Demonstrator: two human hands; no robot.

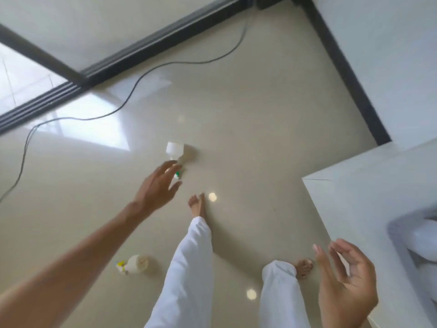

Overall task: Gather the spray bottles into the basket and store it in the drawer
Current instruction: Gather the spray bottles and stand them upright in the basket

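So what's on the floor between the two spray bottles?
Nothing: in the head view, bare floor separates the green-nozzle bottle from the yellow-nozzle bottle; the left forearm only passes above it.

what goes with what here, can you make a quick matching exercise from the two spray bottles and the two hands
Things:
1. spray bottle with green trigger
2. spray bottle with yellow trigger
3. left hand
4. right hand

States:
A. lying on the floor near the lower left leg
B. open, reaching toward a bottle
C. empty, fingers loosely curled, by the white counter
D. on the floor just beyond the reaching fingertips

Pairs: 1-D, 2-A, 3-B, 4-C
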